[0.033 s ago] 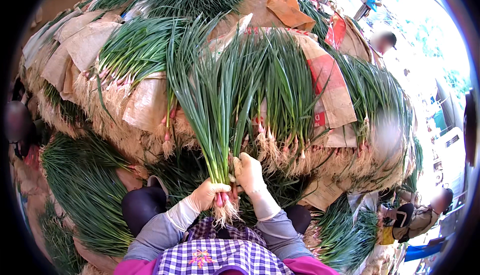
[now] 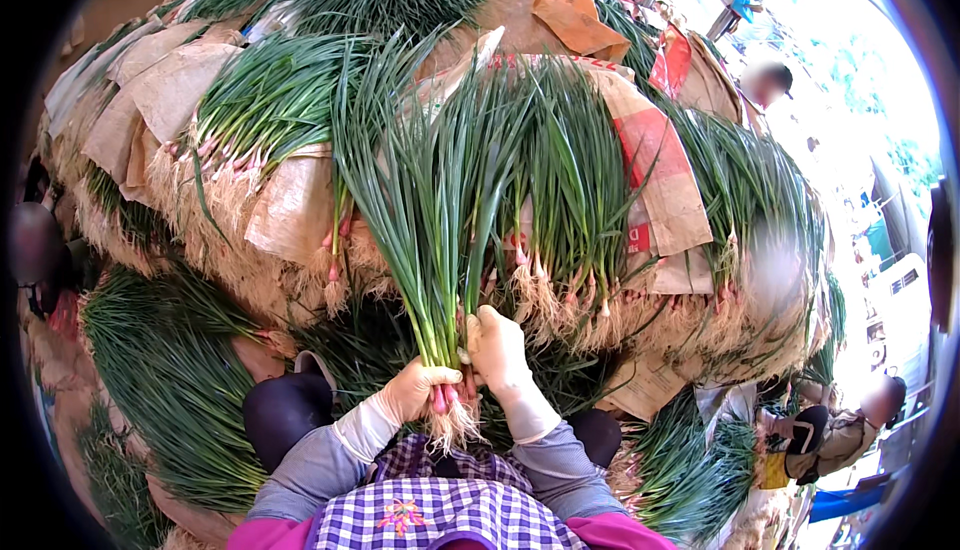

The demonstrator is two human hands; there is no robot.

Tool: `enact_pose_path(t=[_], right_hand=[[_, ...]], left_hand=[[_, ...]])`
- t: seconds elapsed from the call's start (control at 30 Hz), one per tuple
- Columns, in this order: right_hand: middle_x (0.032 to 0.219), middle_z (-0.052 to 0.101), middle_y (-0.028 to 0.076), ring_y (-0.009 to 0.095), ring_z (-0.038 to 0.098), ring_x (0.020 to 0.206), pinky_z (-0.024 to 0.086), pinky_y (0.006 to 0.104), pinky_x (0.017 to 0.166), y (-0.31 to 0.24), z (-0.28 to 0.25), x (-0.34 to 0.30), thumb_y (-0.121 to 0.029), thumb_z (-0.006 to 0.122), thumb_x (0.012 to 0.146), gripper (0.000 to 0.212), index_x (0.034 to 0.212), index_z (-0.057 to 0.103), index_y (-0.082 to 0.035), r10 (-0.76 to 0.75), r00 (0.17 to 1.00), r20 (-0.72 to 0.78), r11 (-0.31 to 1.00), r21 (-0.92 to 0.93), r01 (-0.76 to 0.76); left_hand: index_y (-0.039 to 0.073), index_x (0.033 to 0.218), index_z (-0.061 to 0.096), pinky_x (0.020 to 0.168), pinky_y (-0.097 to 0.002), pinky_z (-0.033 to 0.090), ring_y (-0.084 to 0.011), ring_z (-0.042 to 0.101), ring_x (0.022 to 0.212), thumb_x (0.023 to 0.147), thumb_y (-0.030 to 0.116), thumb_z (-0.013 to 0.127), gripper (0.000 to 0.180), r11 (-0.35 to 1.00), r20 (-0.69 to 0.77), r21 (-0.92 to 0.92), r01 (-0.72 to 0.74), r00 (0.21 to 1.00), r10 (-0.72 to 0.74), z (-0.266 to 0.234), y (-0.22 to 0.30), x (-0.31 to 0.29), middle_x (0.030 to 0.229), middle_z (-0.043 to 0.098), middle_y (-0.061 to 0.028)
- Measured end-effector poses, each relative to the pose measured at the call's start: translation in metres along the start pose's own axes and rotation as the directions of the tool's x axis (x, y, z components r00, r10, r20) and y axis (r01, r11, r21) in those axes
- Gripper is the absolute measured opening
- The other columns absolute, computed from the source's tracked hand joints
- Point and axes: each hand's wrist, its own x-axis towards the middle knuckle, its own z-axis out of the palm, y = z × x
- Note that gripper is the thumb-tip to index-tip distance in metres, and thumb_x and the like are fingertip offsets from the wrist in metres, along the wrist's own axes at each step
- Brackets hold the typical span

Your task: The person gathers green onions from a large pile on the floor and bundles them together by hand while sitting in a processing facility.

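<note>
My left hand (image 2: 412, 390), in a pale glove, is wrapped round a bunch of green garlic (image 2: 437, 325) just above its pinkish bulbs. The roots hang below the fist, over my lap, and the long leaves fan upward over the heap. Pressed against the right side of the same bunch is my gloved right hand (image 2: 495, 345), its fingers curled closed round stalks there. The fingertips of that hand are partly hidden, and a small pale bit shows between the two hands.
A large heap of green garlic (image 2: 575, 190) rises in front, partly covered by brown sacks (image 2: 185, 90) and a red-and-tan sack (image 2: 655, 165). More stalks (image 2: 180, 390) lie at my left and others (image 2: 690, 460) at my right. A person (image 2: 845, 440) sits at the lower right.
</note>
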Motion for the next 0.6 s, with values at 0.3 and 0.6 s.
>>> enact_pose_path(t=[0.3, 0.6], right_hand=[[0.066, 0.057, 0.005, 0.010, 0.047, 0.043, 0.034, 0.0243, 0.033, 0.038, 0.041, 0.003, -0.013, 0.048, 0.097, 0.015, 0.088, 0.051, -0.001, 0.227, 0.971, 0.072, 0.642, 0.739, -0.205], [0.065, 0.058, 0.005, 0.014, 0.050, 0.055, 0.044, 0.0280, 0.051, 0.042, 0.038, 0.040, -0.015, 0.055, 0.090, 0.023, 0.071, 0.056, -0.002, 0.601, 0.798, -0.044, 0.625, 0.649, -0.434]], left_hand=[[0.008, 0.104, 0.054, 0.088, -0.0463, 0.047, -0.0249, 0.057, 0.088, 0.076, 0.002, 0.052, 0.029, 0.882, 0.067, -0.471, -0.029, 0.995, 0.068, -0.001, -0.013, 0.008, 0.096, 0.057, -0.0103], [0.005, 0.100, 0.052, 0.087, -0.0433, 0.049, -0.0206, 0.057, 0.083, 0.076, -0.002, 0.051, 0.024, 0.862, 0.163, -0.499, -0.088, 0.968, 0.193, -0.007, -0.009, 0.003, 0.089, 0.054, -0.0080]])
